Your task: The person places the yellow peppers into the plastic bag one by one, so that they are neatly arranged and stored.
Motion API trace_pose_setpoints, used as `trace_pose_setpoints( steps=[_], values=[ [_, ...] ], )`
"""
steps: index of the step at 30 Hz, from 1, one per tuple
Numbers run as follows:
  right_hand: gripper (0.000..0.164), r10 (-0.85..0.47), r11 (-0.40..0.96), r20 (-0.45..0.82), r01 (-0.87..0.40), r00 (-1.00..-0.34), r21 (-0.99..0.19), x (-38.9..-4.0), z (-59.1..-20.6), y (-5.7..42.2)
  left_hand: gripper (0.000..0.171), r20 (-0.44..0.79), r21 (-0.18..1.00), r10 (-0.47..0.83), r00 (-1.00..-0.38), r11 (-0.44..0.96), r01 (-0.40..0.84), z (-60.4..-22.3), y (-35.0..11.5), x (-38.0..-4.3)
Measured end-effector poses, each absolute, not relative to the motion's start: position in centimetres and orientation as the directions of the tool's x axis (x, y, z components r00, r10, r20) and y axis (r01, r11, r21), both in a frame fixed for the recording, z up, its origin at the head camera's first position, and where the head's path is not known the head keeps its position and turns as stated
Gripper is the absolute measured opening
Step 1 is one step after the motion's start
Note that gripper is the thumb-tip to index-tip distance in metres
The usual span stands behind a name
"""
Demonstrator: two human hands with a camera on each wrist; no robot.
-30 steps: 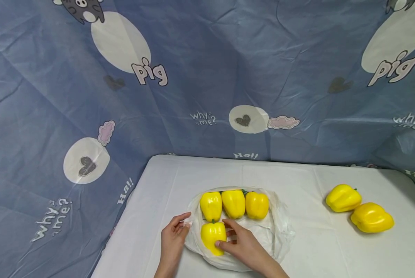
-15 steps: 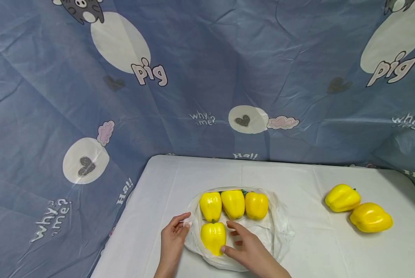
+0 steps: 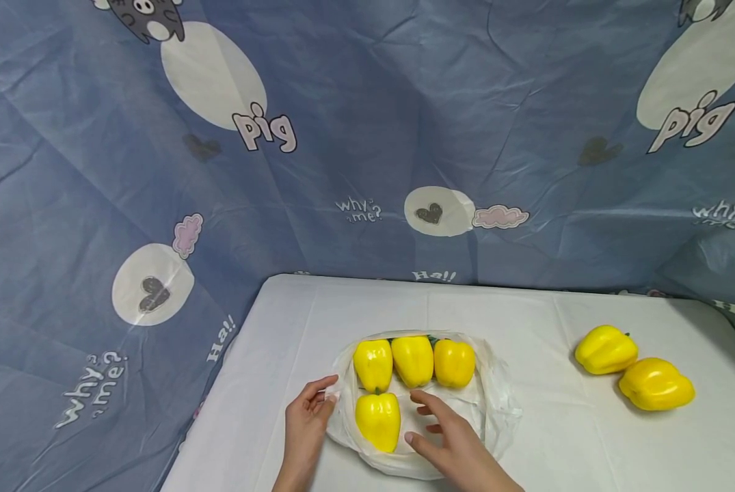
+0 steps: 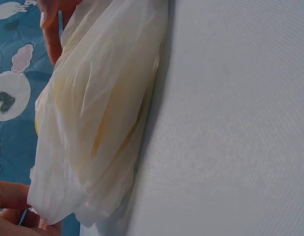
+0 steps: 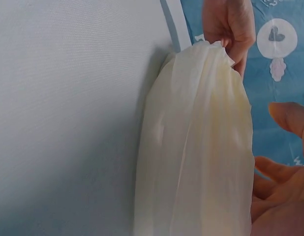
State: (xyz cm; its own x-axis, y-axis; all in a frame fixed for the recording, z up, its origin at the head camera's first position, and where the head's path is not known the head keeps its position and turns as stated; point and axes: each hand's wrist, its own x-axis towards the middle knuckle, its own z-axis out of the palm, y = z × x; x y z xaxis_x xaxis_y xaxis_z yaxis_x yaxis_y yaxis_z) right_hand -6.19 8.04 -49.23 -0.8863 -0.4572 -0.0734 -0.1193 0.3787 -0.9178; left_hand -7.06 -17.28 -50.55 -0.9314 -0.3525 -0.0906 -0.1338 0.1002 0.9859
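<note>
A thin white plastic bag (image 3: 502,403) lies with its mouth spread wide, holding several yellow bell peppers. Three stand in a row along its far side, among them the middle pepper (image 3: 413,362). A fourth pepper (image 3: 377,421) sits at the near left inside the bag. My left hand (image 3: 308,418) pinches the bag's left rim between thumb and fingers; the left wrist view shows the bag (image 4: 103,108) from its side. Over the bag's near right part, my right hand (image 3: 450,437) is spread with nothing in it, apart from the fourth pepper.
Two more yellow peppers, one farther back (image 3: 606,350) and one nearer (image 3: 657,384), lie on the white-covered table (image 3: 564,437) at the right. A blue printed curtain (image 3: 342,137) hangs behind the table and along its left side.
My right hand has let go of the near-left pepper and drawn back to the right, its fingers spreading. The left hand has kept its place on the bag rim.
</note>
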Motion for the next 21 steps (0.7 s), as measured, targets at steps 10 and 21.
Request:
trace_pose_setpoints(
  steps=[10, 21],
  values=[
    [0.059, -0.373, 0.397, -0.043, -0.118, -0.927, -0.91, -5.9, -49.0, 8.8, 0.032, -0.079, 0.987, -0.348, -0.934, 0.107, -0.123, -50.5, -17.2, -7.0],
    [0.051, -0.237, 0.445, 0.018, -0.125, -0.971, -0.887, -5.4, -48.9, 10.2, 0.033, -0.066, 0.986, -0.357, -0.932, 0.122, -0.117, -50.4, -17.2, -7.0]
  ],
)
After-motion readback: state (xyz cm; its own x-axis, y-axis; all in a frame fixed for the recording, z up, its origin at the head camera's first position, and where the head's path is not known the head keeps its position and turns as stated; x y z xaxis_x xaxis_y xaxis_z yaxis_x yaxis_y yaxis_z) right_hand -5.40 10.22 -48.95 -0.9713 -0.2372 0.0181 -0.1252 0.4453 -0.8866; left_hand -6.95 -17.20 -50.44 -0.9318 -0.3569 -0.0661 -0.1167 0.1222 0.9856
